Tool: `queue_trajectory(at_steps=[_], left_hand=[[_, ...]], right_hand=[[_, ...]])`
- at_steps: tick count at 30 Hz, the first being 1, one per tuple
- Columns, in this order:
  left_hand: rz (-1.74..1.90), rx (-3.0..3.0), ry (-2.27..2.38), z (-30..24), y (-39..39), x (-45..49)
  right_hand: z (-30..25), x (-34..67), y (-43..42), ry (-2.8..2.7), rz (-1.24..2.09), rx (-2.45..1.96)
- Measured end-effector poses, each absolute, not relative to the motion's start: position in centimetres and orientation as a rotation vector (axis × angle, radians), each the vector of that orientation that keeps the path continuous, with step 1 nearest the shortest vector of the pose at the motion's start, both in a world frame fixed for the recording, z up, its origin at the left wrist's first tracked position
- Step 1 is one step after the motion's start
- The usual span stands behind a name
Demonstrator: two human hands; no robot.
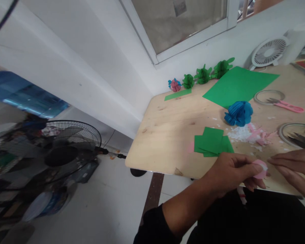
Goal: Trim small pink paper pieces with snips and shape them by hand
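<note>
My left hand (pixel 240 169) pinches a small rounded piece of pink paper (pixel 259 172) above the table's front edge. A white patch shows on the upper part of that paper. To its right, my right hand (pixel 295 167) has its fingertips close together, beside the pink paper. Whatever lies between those fingertips, if anything, is too small to make out. Just beyond my left hand lies a loose stack of green paper pieces (pixel 209 142). White paper scraps (pixel 237 134) and pink strips (pixel 263 135) are scattered past both hands.
A blue folded paper ball (pixel 239 113) sits near a large green sheet (pixel 240 84). Pink-handled snips (pixel 288 105), tape rings (pixel 282 130) and dark scissors (pixel 301 140) lie right. Paper figures (pixel 203 74) and a white fan (pixel 269 52) line the wall. A floor fan (pixel 66 149) stands left.
</note>
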State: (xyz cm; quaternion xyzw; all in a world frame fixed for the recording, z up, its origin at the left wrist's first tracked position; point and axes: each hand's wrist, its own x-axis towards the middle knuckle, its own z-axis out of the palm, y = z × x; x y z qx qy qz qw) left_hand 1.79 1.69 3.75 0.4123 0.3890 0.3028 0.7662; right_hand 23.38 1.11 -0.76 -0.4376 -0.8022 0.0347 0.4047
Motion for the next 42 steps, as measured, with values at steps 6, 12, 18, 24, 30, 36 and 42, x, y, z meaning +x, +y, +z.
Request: queue_trajectory(at_steps=[6,12,18,24,30,36,42], left_hand=[[0.761,0.921,0.944,2.7,1.0,2.4],[0.850,0.928,1.057,2.4,0.4,2.7],[0.959,0.852,1.105,2.6,0.0,3.2],[1.062,0.821,1.179,2.7,0.0,3.5],[1.213,0.957,1.301,2.8,-0.2,3.9],[1.250,1.058,1.401,3.1,-0.4,4.3],[1.257,1.098,1.407,3.1,-0.5,4.4]], right_hand=[[-1.1,22.1,0.1,-1.950,0.363,-1.230],[-1.1,21.0,0.0,-1.919,0.396,-1.268],[-1.8,21.0,-0.4,-1.897,0.352,-1.267],[-2.7,22.5,0.5,-1.959,0.100,-1.229],[-1.0,21.9,1.3,-2.131,-0.222,-0.892],[0.9,19.4,0.8,-2.098,-0.221,-0.899],[1.4,18.9,1.6,-2.125,-0.290,-0.858]])
